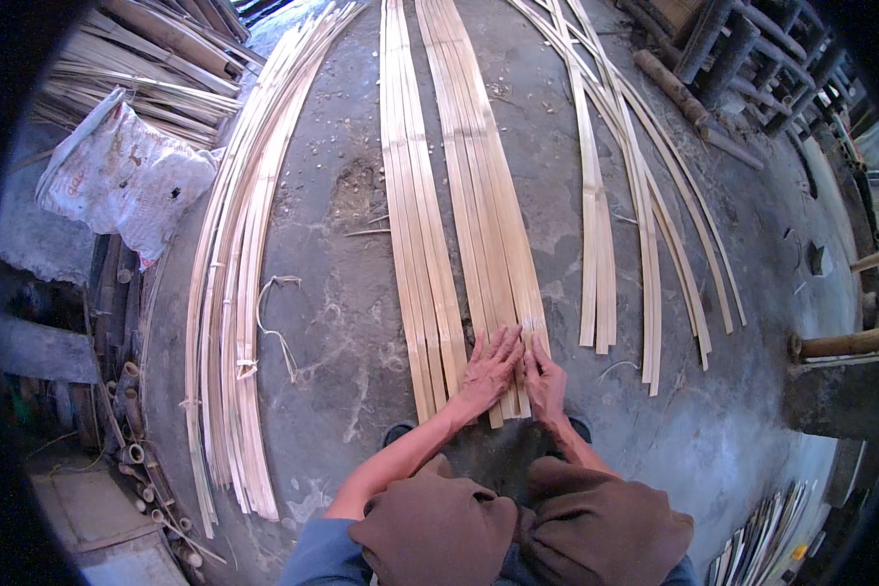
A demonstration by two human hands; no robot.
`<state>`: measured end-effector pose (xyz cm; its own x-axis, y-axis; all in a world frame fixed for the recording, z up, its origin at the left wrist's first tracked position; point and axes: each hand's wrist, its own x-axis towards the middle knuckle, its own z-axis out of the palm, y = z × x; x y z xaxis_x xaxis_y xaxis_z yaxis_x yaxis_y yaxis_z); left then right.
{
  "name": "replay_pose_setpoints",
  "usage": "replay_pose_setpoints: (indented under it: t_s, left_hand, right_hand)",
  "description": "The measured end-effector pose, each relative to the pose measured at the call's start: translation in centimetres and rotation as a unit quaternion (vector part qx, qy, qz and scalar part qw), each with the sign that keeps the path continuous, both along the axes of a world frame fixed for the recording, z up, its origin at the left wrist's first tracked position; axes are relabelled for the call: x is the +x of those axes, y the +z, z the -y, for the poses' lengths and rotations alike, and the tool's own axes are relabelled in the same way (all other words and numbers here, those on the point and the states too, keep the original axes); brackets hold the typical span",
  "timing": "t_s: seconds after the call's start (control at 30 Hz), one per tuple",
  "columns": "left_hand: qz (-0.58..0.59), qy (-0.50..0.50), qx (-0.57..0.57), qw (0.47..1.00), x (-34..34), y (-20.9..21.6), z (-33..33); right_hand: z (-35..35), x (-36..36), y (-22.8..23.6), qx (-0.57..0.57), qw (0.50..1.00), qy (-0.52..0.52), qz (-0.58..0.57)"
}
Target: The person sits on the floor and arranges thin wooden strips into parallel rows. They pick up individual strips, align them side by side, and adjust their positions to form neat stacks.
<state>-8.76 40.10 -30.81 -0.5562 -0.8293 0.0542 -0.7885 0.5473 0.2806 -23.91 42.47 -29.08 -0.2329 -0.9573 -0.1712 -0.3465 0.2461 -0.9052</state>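
Note:
Long pale bamboo strips (493, 234) lie side by side on the floor in front of me, their near ends under my hands. My left hand (491, 371) rests flat across these ends with its fingers stretched out. Close beside it, my right hand (545, 383) has its fingers closed at the right edge of the group, around the end of an outer bamboo strip; part of that grip is hidden. Just to the left runs a narrower group of bamboo strips (415, 215), with a thin gap between the two.
A bundle of strips (249, 244), tied near its lower end, lies at left. Loose strips (645, 215) cross at right. A white sack (127, 176) and stacked bamboo stand far left. Wooden frames (752, 59) fill the far right. The floor (332, 293) is grey concrete.

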Motion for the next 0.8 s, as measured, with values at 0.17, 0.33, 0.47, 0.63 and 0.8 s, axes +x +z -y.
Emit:
replay_pose_setpoints:
  t_s: [0.17,0.33,0.47,0.63,0.8]
  left_hand:
    - [-0.045,0.002,-0.009,0.999,-0.9,-0.7,-0.5]
    - [-0.044,0.008,0.000,0.999,-1.0,-0.2,-0.4]
    - [-0.038,-0.002,-0.004,0.999,-1.2,0.1,0.0]
    - [-0.017,0.001,0.002,1.000,-0.6,0.0,0.0]
    - [-0.025,0.004,0.000,1.000,-0.9,0.0,-0.4]
  right_hand:
    - [0.3,-1.2,-1.5,0.015,0.999,0.009,-0.031]
    - [0.1,-1.6,0.1,-0.007,0.995,0.044,-0.088]
    - [-0.2,-2.3,-0.7,-0.033,0.991,0.053,-0.116]
    - [0.2,-1.5,1.8,-0.168,0.985,0.002,-0.048]
    - [0.2,-2.0,1.3,-0.047,0.998,0.003,-0.038]
